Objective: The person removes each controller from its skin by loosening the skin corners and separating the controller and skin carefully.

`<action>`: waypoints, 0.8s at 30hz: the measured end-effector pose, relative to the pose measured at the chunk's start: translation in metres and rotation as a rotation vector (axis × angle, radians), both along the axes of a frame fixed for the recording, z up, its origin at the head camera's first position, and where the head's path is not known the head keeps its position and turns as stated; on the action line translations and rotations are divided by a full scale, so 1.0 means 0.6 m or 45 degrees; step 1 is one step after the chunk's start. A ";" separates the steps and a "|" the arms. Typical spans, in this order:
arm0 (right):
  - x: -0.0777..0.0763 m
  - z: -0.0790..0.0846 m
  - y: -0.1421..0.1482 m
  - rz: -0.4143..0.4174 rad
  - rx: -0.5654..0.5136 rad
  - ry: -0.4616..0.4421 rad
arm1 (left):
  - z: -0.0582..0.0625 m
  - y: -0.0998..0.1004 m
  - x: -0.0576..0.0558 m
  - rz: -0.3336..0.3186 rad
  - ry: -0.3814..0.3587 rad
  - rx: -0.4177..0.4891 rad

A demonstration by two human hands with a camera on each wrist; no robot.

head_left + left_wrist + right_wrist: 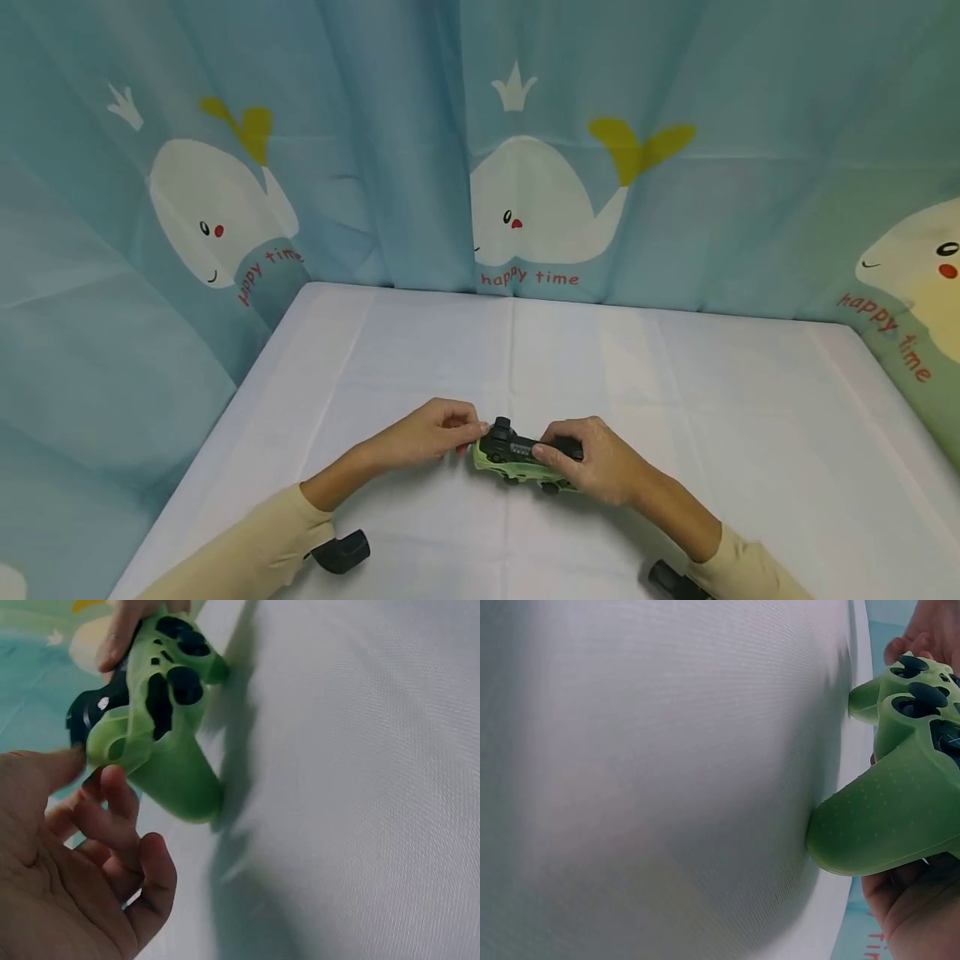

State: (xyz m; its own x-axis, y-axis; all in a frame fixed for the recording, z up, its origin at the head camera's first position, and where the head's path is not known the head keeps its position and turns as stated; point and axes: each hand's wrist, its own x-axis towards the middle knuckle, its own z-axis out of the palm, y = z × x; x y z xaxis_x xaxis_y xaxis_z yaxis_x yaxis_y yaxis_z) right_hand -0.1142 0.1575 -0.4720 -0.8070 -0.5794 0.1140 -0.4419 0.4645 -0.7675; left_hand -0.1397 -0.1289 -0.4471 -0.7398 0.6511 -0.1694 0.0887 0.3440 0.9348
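Note:
A black game controller (517,448) sits partly inside a light green silicone cover (527,472), its back edge showing bare in the head view. My right hand (603,467) grips the controller's right end, with the thumb over the top. At the left end, my left hand (442,432) pinches the cover's edge between thumb and index finger, its other fingers loosely curled. Thumbsticks (184,685) poke through holes in the cover in the left wrist view. Green handles of the cover (900,810) point down close to the white cloth in the right wrist view.
A white cloth covers the table (420,350). Blue curtains (375,167) printed with whales hang behind and beside it. A black wrist device (342,552) shows by the left sleeve and another black device (675,581) by the right sleeve.

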 end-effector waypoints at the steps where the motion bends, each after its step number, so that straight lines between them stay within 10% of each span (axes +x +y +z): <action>1: 0.001 -0.001 -0.001 -0.001 -0.002 -0.001 | -0.001 0.003 0.000 -0.011 0.004 -0.015; 5: 0.005 -0.002 -0.002 0.001 0.008 0.057 | 0.007 0.009 0.005 -0.041 0.089 -0.177; 13: 0.013 -0.003 -0.002 -0.007 0.032 0.133 | 0.026 0.022 0.017 -0.110 0.587 -0.603; 19: 0.010 0.003 0.002 -0.018 0.015 0.043 | 0.007 0.018 0.027 -0.082 0.850 -0.640; 24: 0.010 0.002 0.001 -0.020 0.025 0.020 | -0.021 0.010 0.031 -0.035 0.781 -0.528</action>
State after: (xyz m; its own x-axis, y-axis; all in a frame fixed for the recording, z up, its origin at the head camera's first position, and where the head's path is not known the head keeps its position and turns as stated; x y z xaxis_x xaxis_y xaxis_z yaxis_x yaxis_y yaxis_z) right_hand -0.1081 0.1582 -0.4707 -0.8141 -0.5691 0.1155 -0.4463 0.4860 -0.7514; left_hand -0.1210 -0.1229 -0.4597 -0.7650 0.6432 0.0332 0.5670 0.6481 0.5084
